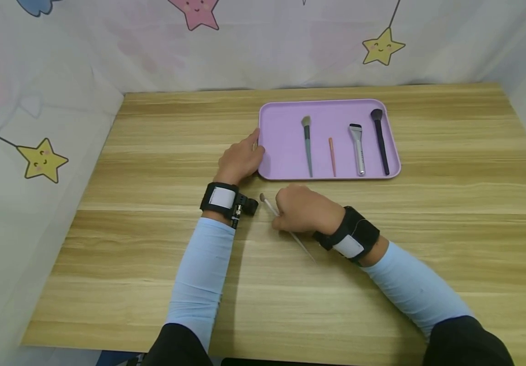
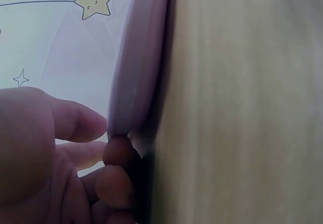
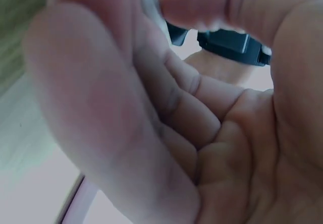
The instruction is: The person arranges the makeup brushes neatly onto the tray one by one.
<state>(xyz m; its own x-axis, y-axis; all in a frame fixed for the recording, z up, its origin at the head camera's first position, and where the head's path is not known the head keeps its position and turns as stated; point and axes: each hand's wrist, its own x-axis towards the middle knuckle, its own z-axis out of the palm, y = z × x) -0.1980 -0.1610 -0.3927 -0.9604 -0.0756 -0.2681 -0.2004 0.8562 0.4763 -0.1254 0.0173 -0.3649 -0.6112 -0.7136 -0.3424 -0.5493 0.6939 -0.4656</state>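
At the left end of a purple tray, my left hand holds the rim. In the left wrist view the thumb meets one side of the rim and a curled finger the other. My right hand, just in front of the tray, pinches a makeup brush with a thin pale handle. Its small bristle head points away and to the left, its handle end towards me. The right wrist view shows only a bit of the pale handle between thumb and fingers.
Several brushes lie in the tray: a grey-green one, a short orange one, a silver one and a black one. The wooden table meets a white curtain at the back.
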